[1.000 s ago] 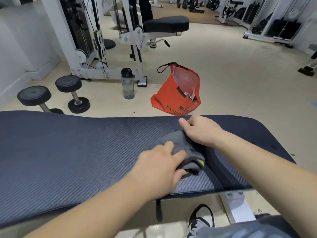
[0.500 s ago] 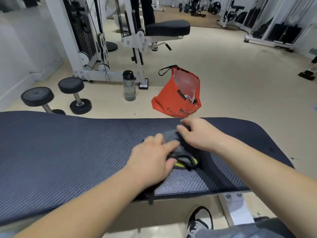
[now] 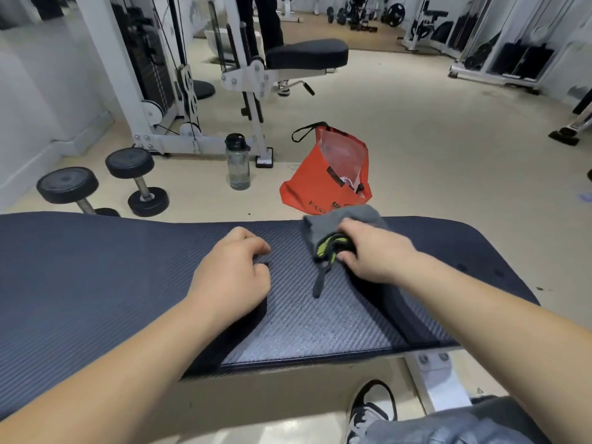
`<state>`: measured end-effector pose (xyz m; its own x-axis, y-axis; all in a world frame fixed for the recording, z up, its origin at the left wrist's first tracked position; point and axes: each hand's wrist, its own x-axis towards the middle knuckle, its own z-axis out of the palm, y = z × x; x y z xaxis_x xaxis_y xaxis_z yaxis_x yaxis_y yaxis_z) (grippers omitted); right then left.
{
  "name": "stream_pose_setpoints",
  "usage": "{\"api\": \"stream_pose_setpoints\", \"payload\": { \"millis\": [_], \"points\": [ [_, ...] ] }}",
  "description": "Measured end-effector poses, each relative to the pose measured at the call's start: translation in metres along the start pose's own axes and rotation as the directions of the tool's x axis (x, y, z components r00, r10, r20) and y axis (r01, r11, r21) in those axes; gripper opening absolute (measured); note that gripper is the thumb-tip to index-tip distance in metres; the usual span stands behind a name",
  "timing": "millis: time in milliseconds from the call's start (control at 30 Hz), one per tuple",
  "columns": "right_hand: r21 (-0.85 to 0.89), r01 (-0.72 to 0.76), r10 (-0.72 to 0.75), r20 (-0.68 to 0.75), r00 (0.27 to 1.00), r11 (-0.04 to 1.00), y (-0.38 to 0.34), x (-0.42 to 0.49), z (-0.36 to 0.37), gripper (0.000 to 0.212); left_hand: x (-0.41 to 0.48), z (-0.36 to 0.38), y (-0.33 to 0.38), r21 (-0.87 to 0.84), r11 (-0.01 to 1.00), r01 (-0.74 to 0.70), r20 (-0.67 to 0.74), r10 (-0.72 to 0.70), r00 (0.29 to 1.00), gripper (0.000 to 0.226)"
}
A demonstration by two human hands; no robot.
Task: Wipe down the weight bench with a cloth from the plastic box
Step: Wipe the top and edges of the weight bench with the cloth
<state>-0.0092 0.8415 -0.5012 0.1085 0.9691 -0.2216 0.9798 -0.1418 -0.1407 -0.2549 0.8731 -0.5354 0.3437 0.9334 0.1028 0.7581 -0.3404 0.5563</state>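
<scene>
The dark blue ribbed weight bench (image 3: 96, 277) runs across the view from left to right. A grey cloth (image 3: 336, 224) with a yellow-green trim and a dark dangling strap is bunched near the bench's far edge. My right hand (image 3: 374, 251) grips it from the right side. My left hand (image 3: 234, 274) rests on the bench pad to the left of the cloth, fingers curled, with nothing in it. No plastic box is in view.
Behind the bench on the floor stand an orange bag (image 3: 326, 181), a clear water bottle (image 3: 237, 163) and two black dumbbells (image 3: 137, 181). A white cable machine (image 3: 179, 91) with a black seat rises beyond them. My shoe (image 3: 371, 411) is under the bench's near edge.
My left hand has let go of the cloth and drawn left onto the bare pad. My right hand has pulled the cloth toward the bench's far edge and raised it slightly.
</scene>
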Motion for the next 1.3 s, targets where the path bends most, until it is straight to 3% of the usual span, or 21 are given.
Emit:
{"api": "stream_pose_setpoints", "payload": {
  "millis": [67,167,267,333,433,500,567,600,667,700,767,867,933,1000,1100,1200,1300],
  "points": [
    [-0.058,-0.066,0.067,0.009,0.998,0.996,0.01,-0.001,-0.007,0.033,-0.005,-0.001,0.0,0.031,0.999,-0.043,-0.014,0.044,0.999,0.032],
    [-0.14,0.042,-0.031,0.076,0.997,0.989,-0.003,-0.019,-0.009,0.032,-0.013,-0.001,0.006,0.056,0.995,-0.087,0.011,0.086,0.996,0.037],
    [-0.052,0.141,-0.126,0.214,0.969,0.989,-0.012,-0.037,-0.007,0.052,-0.022,0.005,0.028,0.046,0.97,-0.238,0.05,0.236,0.97,0.052],
    [-0.003,0.091,-0.088,0.23,0.969,0.996,-0.003,-0.04,-0.01,0.068,-0.028,0.015,0.044,0.034,0.949,-0.315,0.136,0.308,0.942,0.059],
    [-0.054,0.001,0.008,0.163,0.987,0.999,0.015,-0.039,-0.012,0.069,-0.032,0.034,0.061,0.048,0.937,-0.347,0.279,0.321,0.905,0.063],
    [0.08,0.057,-0.073,0.22,0.973,0.995,0.025,-0.04,-0.016,0.06,-0.031,0.046,0.067,0.074,0.93,-0.361,0.301,0.324,0.897,0.063],
    [0.367,0.064,-0.165,0.249,0.954,0.928,0.043,-0.044,-0.025,0.041,-0.029,0.055,0.077,0.103,0.932,-0.348,0.284,0.308,0.908,0.062],
    [0.481,0.038,-0.145,0.187,0.972,0.876,0.053,-0.046,-0.03,0.03,-0.027,0.058,0.082,0.116,0.933,-0.34,0.248,0.304,0.92,0.059],
    [0.578,-0.01,0.046,-0.047,0.998,0.816,0.084,-0.041,-0.033,0.013,-0.019,0.06,0.091,0.141,0.945,-0.297,0.134,0.279,0.951,0.045],
    [0.572,-0.049,0.166,-0.154,0.974,0.819,0.103,-0.038,-0.031,0.015,-0.014,0.06,0.094,0.137,0.955,-0.261,0.078,0.252,0.964,0.04],
    [0.548,-0.166,0.342,-0.236,0.91,0.82,0.138,-0.035,-0.02,0.021,-0.004,0.064,0.097,0.104,0.966,-0.236,0.039,0.233,0.972,0.047],
    [0.588,-0.236,0.411,-0.183,0.893,0.773,0.17,-0.038,-0.002,0.02,0.003,0.08,0.105,0.238,0.899,-0.368,0.178,0.333,0.926,0.069],
    [0.599,-0.215,0.396,-0.188,0.899,0.771,0.182,-0.04,0.004,0.019,0.007,0.094,0.112,0.373,0.803,-0.465,0.229,0.406,0.885,0.067],
    [0.579,-0.235,0.42,-0.207,0.884,0.781,0.196,-0.041,0.006,0.024,0.019,0.103,0.12,0.392,0.77,-0.504,0.257,0.434,0.863,0.062],
    [0.545,-0.313,0.491,-0.217,0.844,0.778,0.221,-0.044,0.011,0.028,0.056,0.117,0.133,0.403,0.81,-0.427,0.265,0.343,0.901,0.063],
    [0.585,-0.381,0.568,-0.172,0.805,0.717,0.239,-0.052,0.019,0.033,0.081,0.136,0.16,0.426,0.873,-0.238,0.199,0.166,0.966,0.056],
    [0.654,-0.423,0.623,-0.096,0.776,0.627,0.251,-0.058,0.027,0.04,0.049,0.158,0.204,0.434,0.867,-0.245,0.194,0.175,0.965,0.057]
  ]
}}
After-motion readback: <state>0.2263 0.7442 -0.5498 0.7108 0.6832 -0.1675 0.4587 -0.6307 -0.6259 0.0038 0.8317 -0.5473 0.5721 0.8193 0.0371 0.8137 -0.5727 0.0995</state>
